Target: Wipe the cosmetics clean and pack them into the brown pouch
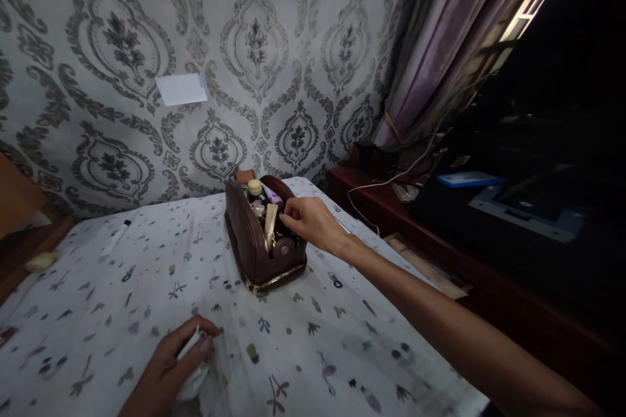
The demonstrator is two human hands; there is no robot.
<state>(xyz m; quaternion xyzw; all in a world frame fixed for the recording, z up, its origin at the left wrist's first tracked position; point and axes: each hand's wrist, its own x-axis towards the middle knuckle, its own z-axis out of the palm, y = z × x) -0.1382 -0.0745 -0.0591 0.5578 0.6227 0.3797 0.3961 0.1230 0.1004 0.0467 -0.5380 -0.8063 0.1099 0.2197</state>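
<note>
A brown leather-look toiletry bag [247,238] stands unzipped on the bed, its gold zip hanging at the front. Inside, a jar with a pale yellow lid [255,187], a purple and white tube [272,195] and a slim beige tube [270,225] poke up among other small items. My right hand [313,221] is over the bag's right side, its fingers curled together at the opening; whatever they hold, if anything, is hidden. Low in the view, my left hand [178,358] is closed around a crumpled white tissue [194,374], apart from the bag.
The bed has a white patterned sheet [293,352]. A white capped tube [117,238] lies on it at left. To the right, a dark red wooden table [359,186] carries a white cable [391,180] and a blue-edged object [467,179]. The patterned wall [254,104] rises behind.
</note>
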